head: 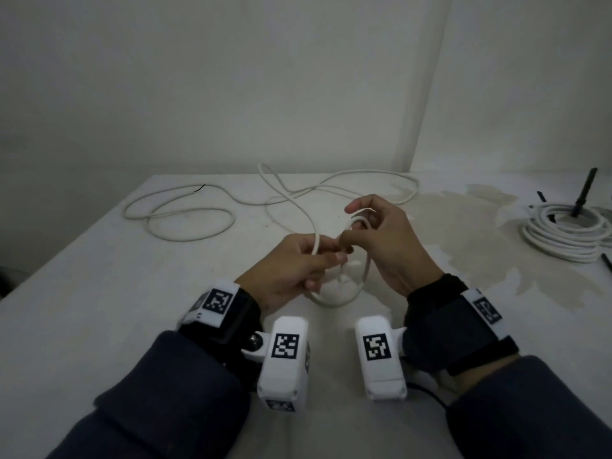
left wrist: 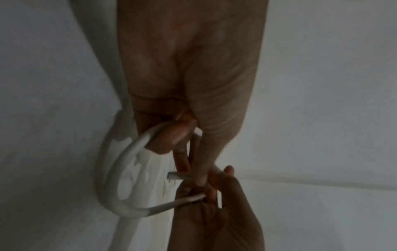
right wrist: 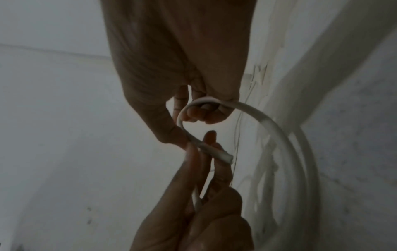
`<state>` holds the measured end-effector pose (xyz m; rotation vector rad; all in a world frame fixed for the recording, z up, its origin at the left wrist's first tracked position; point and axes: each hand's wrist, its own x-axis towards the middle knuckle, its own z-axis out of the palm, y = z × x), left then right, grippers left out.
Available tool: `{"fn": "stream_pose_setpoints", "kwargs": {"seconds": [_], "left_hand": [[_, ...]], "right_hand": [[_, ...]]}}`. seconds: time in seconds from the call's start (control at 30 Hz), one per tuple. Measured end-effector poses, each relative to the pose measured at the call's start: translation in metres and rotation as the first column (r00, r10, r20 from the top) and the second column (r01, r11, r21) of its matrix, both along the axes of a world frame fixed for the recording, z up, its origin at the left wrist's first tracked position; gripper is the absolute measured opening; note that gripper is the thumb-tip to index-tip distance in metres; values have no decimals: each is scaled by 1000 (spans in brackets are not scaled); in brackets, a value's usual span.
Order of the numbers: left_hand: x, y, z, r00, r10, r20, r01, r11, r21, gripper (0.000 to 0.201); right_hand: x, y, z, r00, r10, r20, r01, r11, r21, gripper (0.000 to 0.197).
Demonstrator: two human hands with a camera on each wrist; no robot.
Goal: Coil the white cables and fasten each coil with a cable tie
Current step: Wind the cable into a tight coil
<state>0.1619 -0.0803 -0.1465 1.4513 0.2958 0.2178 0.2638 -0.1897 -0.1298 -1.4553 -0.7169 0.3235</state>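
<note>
— Fingers [head: 326,256] of the left hand [head: 291,270], Inspector: what do they do?

— They are curled and pinch the white cable [head: 308,220] between thumb and forefinger, just above the table [head: 99,293]. The right hand [head: 387,240] meets it there; its thumb and fingers are bent round a small loop of the same cable, forefinger raised over the top.

— And the cable's end?

— The left wrist view shows the cut end [left wrist: 171,176] sticking out beside the fingertips of both hands. One loop [head: 334,298] hangs below the hands and rests on the table. Whether a second turn lies in it is hard to say, as the wrist pictures are dim.

— The rest of the cable?

— It runs from the left hand away across the table in loose bends toward the wall [head: 231,77] and ends at the far left.

— Anything else recorded?

— A finished coil [head: 563,236] of white cable lies well apart at the right edge, with a black cable tie [head: 584,190] standing up from it. Pale stains [head: 480,243] mark the table between coil and hands.
</note>
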Motion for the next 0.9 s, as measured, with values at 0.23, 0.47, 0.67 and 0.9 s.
{"fn": "stream_pose_setpoints", "kwargs": {"seconds": [0.23, 0.47, 0.67, 0.9], "left_hand": [[3, 1, 0, 985, 127, 118, -108, 981, -159, 15], [3, 4, 2, 982, 165, 95, -124, 933, -337, 17], [2, 6, 4, 985, 172, 7, -152, 890, -429, 12], [4, 7, 4, 959, 276, 58, -239, 907, -346, 9]], "right_hand": [[-3, -1, 1, 985, 132, -112, -133, 991, 0, 28], [-5, -3, 1, 937, 265, -225, -255, 964, 76, 55], [-5, -8, -1, 928, 318, -192, -333, 941, -53, 59], [-7, -10, 5, 933, 346, -101, -360, 904, -232, 73]]}}
